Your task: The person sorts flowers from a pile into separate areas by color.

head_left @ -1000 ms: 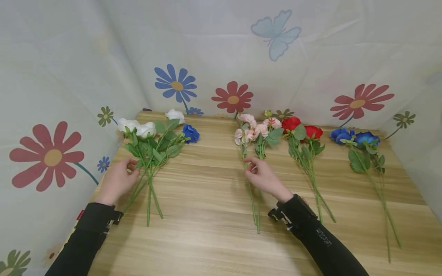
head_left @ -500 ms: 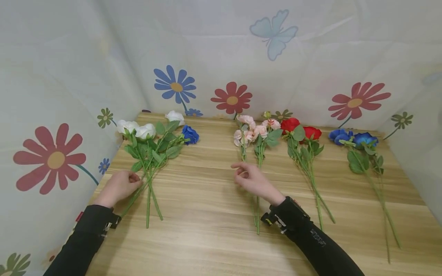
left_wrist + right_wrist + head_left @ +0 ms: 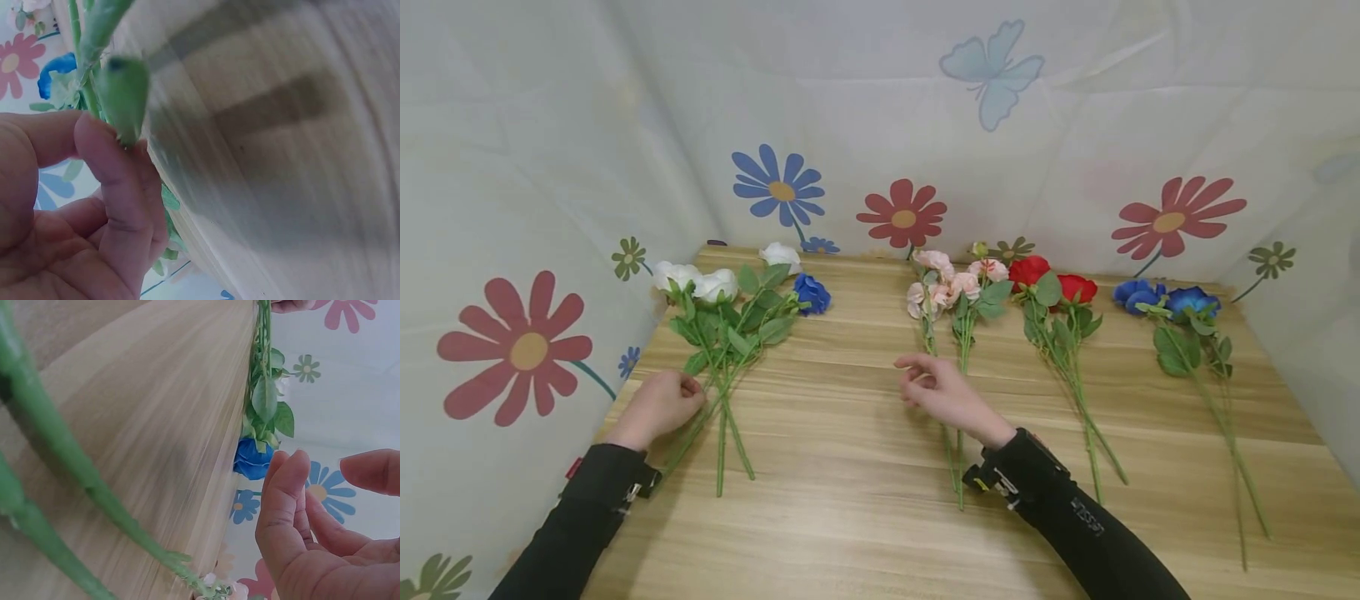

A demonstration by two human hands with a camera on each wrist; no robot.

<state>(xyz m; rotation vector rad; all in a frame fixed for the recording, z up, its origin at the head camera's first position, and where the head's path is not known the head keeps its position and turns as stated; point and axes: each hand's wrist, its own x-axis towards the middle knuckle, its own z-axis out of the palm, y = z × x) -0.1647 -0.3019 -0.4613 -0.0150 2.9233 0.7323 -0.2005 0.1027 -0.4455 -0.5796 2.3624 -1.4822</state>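
Note:
At the left of the table, three white roses (image 3: 717, 284) and one blue rose (image 3: 812, 294) lie in a bunch, their stems (image 3: 724, 400) crossing. My left hand (image 3: 659, 408) is at the leftmost stem; in the left wrist view the thumb and index finger (image 3: 103, 144) pinch it, with the contact partly hidden. My right hand (image 3: 946, 394) hovers above the stems of the pink flowers (image 3: 934, 287). Its fingers are loosely bent and the thumb stands apart, with nothing between them in the right wrist view.
Right of the pink flowers lie two red roses (image 3: 1028, 272), then two blue roses (image 3: 1193, 302) with long stems. They rest on a wooden table (image 3: 842, 500). A white curtain (image 3: 865, 100) printed with flowers and a butterfly hangs behind and at both sides.
My left hand has slid nearer along the stems of the left bunch. My right hand has come off the pink flower stem, moving left and slightly nearer. The flowers lie as before.

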